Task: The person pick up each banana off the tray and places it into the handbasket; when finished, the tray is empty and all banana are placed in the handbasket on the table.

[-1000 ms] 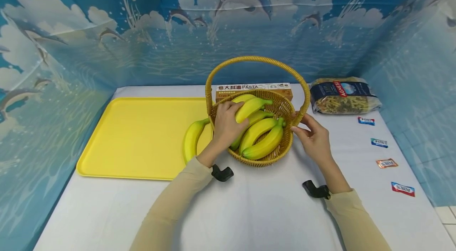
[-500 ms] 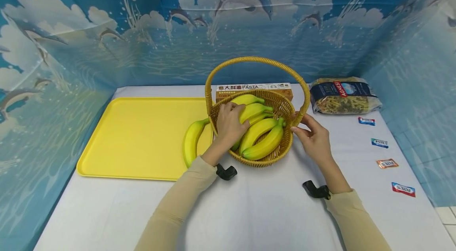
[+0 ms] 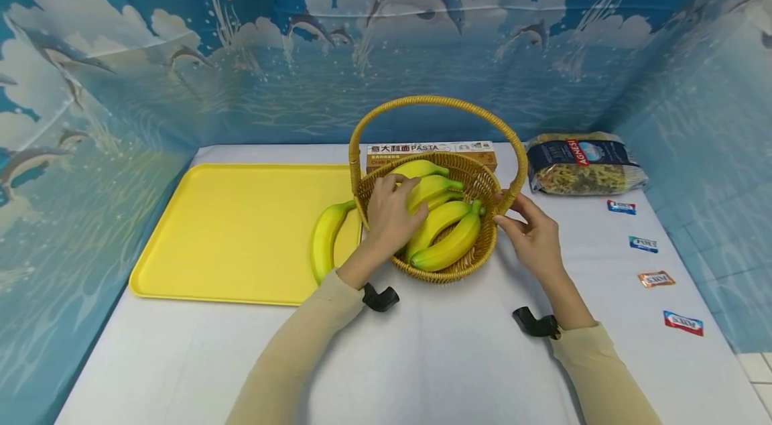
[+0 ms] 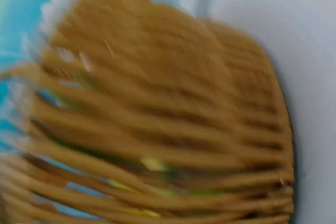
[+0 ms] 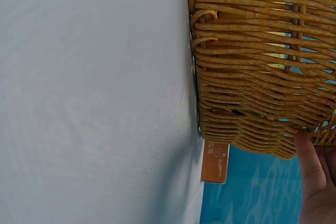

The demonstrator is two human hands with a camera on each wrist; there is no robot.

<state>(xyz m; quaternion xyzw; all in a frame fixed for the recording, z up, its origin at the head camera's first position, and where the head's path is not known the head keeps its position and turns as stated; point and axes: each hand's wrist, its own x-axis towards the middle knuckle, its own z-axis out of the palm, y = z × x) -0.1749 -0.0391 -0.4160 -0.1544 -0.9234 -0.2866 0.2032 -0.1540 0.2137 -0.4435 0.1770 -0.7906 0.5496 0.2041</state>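
Note:
A wicker basket (image 3: 482, 257) with a tall arched handle stands mid-table, holding several yellow bananas (image 3: 449, 249). Reaching in from its left side, my left hand (image 3: 389, 214) grips a banana (image 3: 431, 189) lying with the others; its fingers and thumb partly cover the fruit. My right hand (image 3: 533, 234) pinches the basket's right rim near the foot of the handle. In the right wrist view that hand's thumb (image 5: 311, 169) lies against the weave. Another banana (image 3: 324, 237) lies over the right end of the yellow tray (image 3: 241, 237). The left wrist view is blurred, mostly basket weave (image 4: 168, 93).
Behind the basket is a pasta box (image 3: 386, 160). A bag of pasta (image 3: 582, 167) lies at the back right. Several small wrapped bars, such as a red one (image 3: 683, 323), line the table's right side. A dolphin-print curtain (image 3: 301, 96) hangs at the back and sides.
The left hand has lowered its banana slightly among the others in the basket, moving a little right and uncovering another banana behind it. The right hand keeps its place on the rim.

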